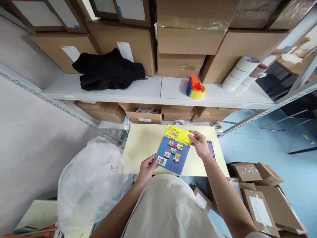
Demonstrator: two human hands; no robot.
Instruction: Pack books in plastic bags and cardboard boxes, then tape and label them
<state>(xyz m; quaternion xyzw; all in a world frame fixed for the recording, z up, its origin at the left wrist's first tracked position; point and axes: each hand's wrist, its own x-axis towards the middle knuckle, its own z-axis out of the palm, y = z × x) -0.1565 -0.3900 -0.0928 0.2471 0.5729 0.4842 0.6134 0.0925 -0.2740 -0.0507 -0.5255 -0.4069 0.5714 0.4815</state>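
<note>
Pale-yellow table [138, 142]: phone [211, 150] (partly hidden) | white shelf [153, 91]: black garment [109, 71], tape dispenser [196, 86], tape rolls [239, 74], cartons [180, 62]

Smooth, faintly glossy printed paper on the book [184, 155]. Matt and smooth across the table [138, 140]. Thin, crinkled, see-through plastic in the bag [89, 185]; hard, smooth plastic in the dispenser [196, 83]. Matt cardboard for the boxes [189, 43], under shiny, wrinkled tape [198, 25]. Soft, matt cloth in the garment [111, 71] and shirt [168, 208]. Smooth, slotted metal along the rack [22, 81].
</note>
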